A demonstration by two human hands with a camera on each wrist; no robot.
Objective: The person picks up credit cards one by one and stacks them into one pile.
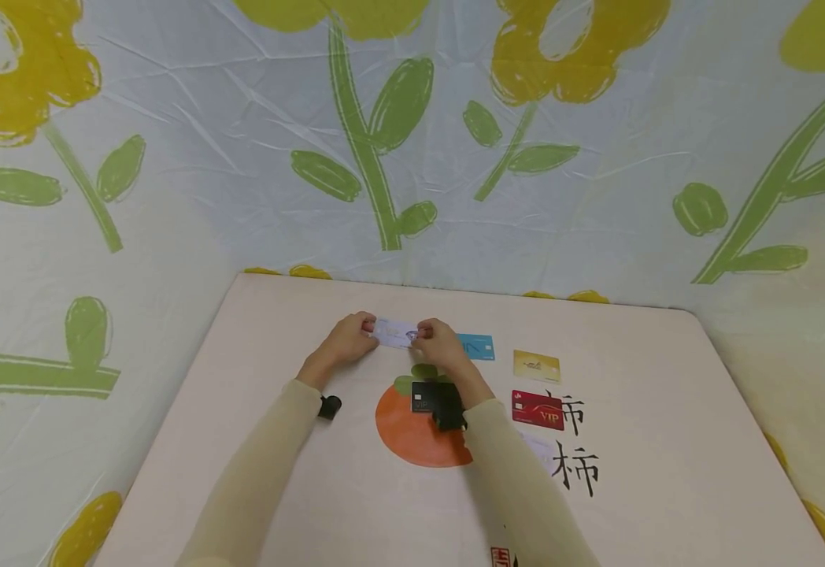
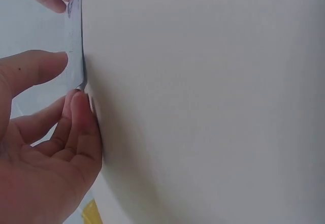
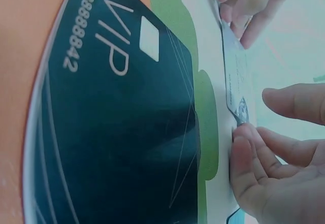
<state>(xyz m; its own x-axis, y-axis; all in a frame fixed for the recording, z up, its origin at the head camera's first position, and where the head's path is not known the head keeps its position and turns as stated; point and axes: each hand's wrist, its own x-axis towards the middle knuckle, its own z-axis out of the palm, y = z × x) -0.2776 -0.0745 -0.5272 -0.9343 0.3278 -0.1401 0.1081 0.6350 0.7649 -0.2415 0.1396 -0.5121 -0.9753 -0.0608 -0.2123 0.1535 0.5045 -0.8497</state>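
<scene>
The white card (image 1: 394,332) sits near the far edge of the table (image 1: 667,472), and I pinch its ends with my left hand (image 1: 347,340) and right hand (image 1: 438,343), fingertips curled at its edges. It looks barely lifted. I judge a thin grip like this could slip, dropping it onto the blue card (image 1: 476,346) just beside, or my sleeve could nudge the black card (image 1: 427,396).

We count five cards fully visible: one white card (image 1: 394,332), one blue card (image 1: 478,346), one gold card (image 1: 536,366), one black VIP card (image 1: 423,396), one red VIP card (image 1: 537,409). Two hands: left hand (image 1: 347,340), right hand (image 1: 438,345).
</scene>
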